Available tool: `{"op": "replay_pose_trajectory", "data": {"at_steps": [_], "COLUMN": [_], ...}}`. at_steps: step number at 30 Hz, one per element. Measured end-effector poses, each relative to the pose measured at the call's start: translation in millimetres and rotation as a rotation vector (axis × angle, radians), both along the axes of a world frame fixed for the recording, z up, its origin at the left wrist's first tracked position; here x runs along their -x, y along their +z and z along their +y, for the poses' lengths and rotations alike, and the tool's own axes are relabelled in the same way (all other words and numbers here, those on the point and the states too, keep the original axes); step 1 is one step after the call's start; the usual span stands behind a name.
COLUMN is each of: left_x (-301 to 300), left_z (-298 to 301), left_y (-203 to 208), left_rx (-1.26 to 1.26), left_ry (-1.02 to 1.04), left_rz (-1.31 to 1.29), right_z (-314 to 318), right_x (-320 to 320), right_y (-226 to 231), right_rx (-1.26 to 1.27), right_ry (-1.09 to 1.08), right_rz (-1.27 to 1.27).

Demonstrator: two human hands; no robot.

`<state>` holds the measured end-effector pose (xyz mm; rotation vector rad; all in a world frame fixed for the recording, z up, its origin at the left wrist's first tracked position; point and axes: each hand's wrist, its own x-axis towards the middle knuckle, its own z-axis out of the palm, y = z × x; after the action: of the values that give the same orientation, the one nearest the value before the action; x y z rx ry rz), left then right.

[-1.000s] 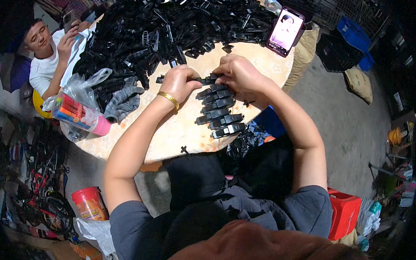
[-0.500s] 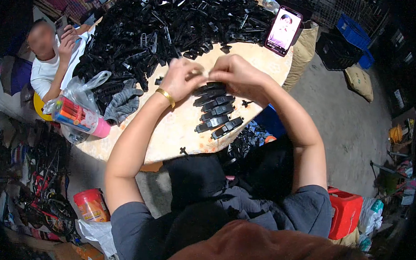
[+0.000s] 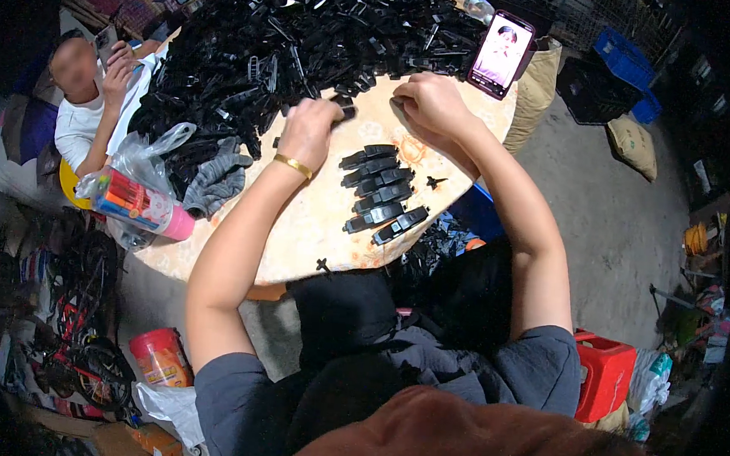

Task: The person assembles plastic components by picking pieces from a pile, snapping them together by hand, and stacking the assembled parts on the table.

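Observation:
My left hand (image 3: 307,132), with a gold bracelet at the wrist, is at the near edge of a large heap of black plastic parts (image 3: 251,33). Its fingers are closed on a small black plastic part (image 3: 347,111). To the right, my right hand (image 3: 433,105) is low over the table, its fingers curled; whatever they hold is hidden. Between my forearms lies a staggered row of black plastic clip-like pieces (image 3: 381,194), side by side. A small black cross-shaped piece (image 3: 436,182) lies right of the row, another (image 3: 323,265) by the near edge.
A lit phone (image 3: 501,54) stands on the patterned tablecloth (image 3: 289,232) at the far right. A jar of coloured pens (image 3: 137,204), a plastic bag and a grey glove (image 3: 217,181) lie left. Another person (image 3: 92,111) sits at far left. A red container (image 3: 603,372) stands right.
My hands, together above the row before, have moved apart. The left hand has shifted slightly left with a black part at its fingers; the right has moved right and away from me.

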<state>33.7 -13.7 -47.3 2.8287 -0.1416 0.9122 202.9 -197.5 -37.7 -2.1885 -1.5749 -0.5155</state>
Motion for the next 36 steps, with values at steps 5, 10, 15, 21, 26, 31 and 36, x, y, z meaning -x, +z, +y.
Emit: {"op": "replay_pose_trajectory", "data": {"at_steps": [5, 10, 15, 21, 26, 31, 36], "left_x": [11.9, 22.3, 24.4, 31.1, 25.0, 18.0, 16.2], "left_z": [-21.9, -34.7, -51.7, -38.4, -23.6, -19.7, -24.9], "left_y": [8.6, 15.2, 11.1, 18.5, 15.2, 12.0, 16.4], "left_rx": [0.034, 0.017, 0.143, 0.176, 0.332, 0.337, 0.297], "left_ry": [-0.244, -0.169, -0.128, 0.12, 0.191, 0.03, 0.069], "left_rz": [0.041, 0.119, 0.063, 0.098, 0.309, 0.221, 0.268], "right_z": [-12.5, -10.7, -10.2, -6.9, -5.3, 4.6, 6.2], "right_x": [8.4, 9.9, 23.3, 40.6, 39.2, 44.4, 46.0], "right_y": [8.0, -0.4, -5.9, 0.8, 3.8, 5.3, 6.2], "right_rx": [0.064, -0.044, -0.133, -0.091, -0.035, 0.012, 0.025], "right_ry": [0.076, 0.062, 0.177, 0.376, 0.395, 0.43, 0.446], "right_rz": [0.124, 0.187, 0.59, 0.545, 0.259, 0.279, 0.335]}}
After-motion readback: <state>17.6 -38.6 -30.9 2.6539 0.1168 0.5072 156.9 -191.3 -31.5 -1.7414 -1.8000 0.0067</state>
